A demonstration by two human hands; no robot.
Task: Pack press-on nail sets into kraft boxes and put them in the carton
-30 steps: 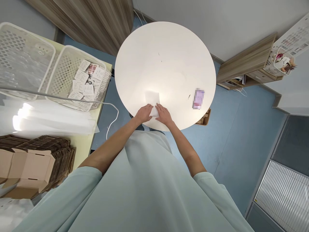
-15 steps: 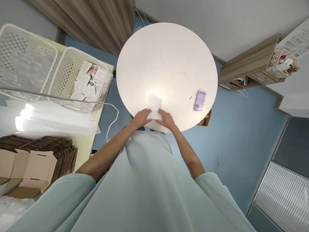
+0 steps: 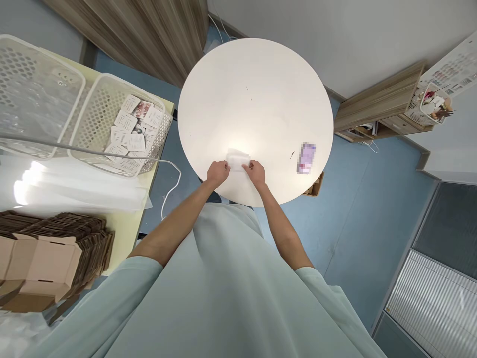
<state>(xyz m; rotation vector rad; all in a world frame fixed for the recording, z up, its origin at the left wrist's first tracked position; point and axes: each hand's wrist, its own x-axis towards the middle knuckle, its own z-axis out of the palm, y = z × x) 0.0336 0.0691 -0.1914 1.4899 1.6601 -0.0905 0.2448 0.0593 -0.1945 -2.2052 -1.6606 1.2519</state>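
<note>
A small white, slightly see-through folded sheet point(image 3: 237, 160) lies near the front edge of the round white table point(image 3: 261, 94); it looks like soft wrapping material. My left hand point(image 3: 217, 173) is closed, its thumb and fingers pinching the sheet's left edge. On the opposite edge, my right hand point(image 3: 257, 174) also pinches, with the thumb lying over the sheet. The sheet's far end is bent up. Whether anything lies inside the folds, I cannot tell.
A blurred purple item point(image 3: 306, 158) lies on the table's right. Leftward, a side table bears a basket of printed cards point(image 3: 128, 132), a basket of clear plastic point(image 3: 33, 99), white sheets point(image 3: 82, 186) and stacked cardboard boxes point(image 3: 55, 253). A cable point(image 3: 173, 163) hangs off its edge.
Both hands have moved slightly away from my body and closed into pinches on the sheet's sides. The sheet is now shorter, with its near part folded away from me.
</note>
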